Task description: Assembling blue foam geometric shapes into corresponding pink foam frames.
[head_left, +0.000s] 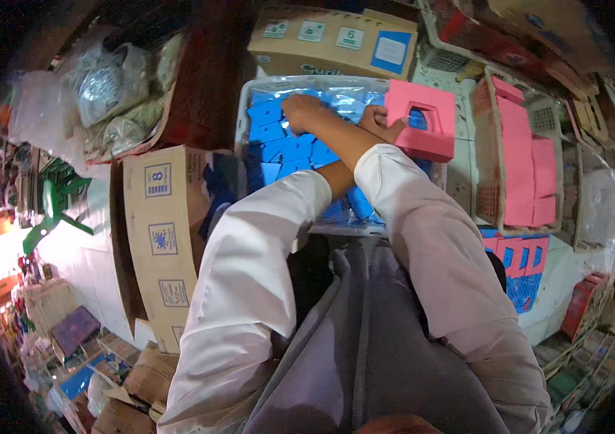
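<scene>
My forearms cross over a white plastic crate (244, 94) lined with clear plastic and filled with loose flat blue pieces (297, 150), some with a small hole. My left hand (381, 123) comes out from under the right forearm and grips the left edge of a thick pink block (438, 116) with a window cut through it. Something blue shows in that window. Over the crate's left part, my right hand (304, 114) points down among the blue pieces with its fingers curled; whatever is between the fingertips is hidden.
To the right stands a beige basket (492, 145) of pink pieces (516, 163). Below it lie pink-and-blue pieces (521, 257). One cardboard box (333, 40) sits behind the crate; another tall carton (163, 231) is at the left. A green plastic object (54, 206) is farther left.
</scene>
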Demonstrator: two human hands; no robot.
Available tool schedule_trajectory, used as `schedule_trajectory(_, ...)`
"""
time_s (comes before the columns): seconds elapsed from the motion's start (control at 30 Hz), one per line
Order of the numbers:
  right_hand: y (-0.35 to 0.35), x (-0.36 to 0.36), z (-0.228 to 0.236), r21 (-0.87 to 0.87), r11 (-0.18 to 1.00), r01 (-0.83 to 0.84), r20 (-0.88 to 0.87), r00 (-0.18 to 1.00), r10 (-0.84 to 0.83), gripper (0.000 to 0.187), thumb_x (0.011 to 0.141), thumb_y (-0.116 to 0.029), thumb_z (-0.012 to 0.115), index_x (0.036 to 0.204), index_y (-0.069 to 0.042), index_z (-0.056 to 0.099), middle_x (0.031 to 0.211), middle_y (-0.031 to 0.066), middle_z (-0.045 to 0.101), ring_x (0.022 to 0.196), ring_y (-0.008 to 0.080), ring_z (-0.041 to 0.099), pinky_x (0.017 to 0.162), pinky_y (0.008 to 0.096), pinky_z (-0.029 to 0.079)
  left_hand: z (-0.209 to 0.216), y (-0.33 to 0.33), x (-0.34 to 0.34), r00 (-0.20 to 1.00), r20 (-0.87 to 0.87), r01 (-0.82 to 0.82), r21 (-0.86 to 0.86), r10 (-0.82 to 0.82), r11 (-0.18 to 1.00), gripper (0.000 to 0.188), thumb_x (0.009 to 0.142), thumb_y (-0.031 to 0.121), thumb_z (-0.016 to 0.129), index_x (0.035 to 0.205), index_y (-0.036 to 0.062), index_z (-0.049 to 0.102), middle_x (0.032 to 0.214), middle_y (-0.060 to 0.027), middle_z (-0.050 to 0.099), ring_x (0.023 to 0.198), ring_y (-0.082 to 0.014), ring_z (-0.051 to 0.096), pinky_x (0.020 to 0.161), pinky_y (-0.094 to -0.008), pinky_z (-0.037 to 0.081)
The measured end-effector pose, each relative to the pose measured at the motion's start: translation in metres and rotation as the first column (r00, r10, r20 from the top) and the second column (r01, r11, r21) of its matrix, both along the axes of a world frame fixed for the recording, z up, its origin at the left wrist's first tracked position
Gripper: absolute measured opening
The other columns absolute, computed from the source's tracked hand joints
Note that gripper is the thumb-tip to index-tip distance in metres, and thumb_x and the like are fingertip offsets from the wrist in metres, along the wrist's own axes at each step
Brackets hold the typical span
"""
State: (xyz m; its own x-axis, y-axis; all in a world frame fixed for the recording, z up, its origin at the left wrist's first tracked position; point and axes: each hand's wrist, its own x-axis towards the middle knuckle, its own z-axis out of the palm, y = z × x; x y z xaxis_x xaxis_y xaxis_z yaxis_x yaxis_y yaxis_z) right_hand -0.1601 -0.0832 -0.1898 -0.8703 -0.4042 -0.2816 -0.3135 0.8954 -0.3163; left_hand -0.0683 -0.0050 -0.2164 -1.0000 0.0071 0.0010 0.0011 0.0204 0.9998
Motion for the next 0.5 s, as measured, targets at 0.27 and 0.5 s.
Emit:
schedule_trajectory(0.27, 0.142, -0.004, 0.102, -0.502, 0.862, 0.077, -0.004, 0.996, -0.091, 0.02, 0.074, -0.024, 0.063, 0.081, -0.005, 0.063, 0.064, 0.0032, 0.057, 0.046, 0.0108, 0.049, 0.04, 0.0267, 0.041, 0.006, -0.042, -0.031, 0.933, 0.14, 0.329, 0.044, -0.332, 0.943, 0.031, 0.065, 0.018, 0.074, 0.083, 0.0024, 0.055, 0.072, -0.0066, 0.06, 0.067, -0.0141, 0.057, 0.054, -0.0274, 0.045)
schedule_trajectory(0.5, 0.243, 0.075, 0.096, -0.628, 0.312, 0.713, 0.595, 0.698, -0.398, 0.006, 0.075, -0.01, 0.059, 0.078, -0.005, 0.061, 0.065, 0.0036, 0.056, 0.053, 0.0119, 0.053, 0.043, 0.0234, 0.041, 0.035, -0.065, -0.036, 0.711, 0.418, 0.376, 0.455, -0.566, 0.807, 0.027, 0.076, 0.013, 0.065, 0.099, 0.0013, 0.056, 0.084, -0.0059, 0.062, 0.069, -0.0123, 0.059, 0.061, -0.0236, 0.046)
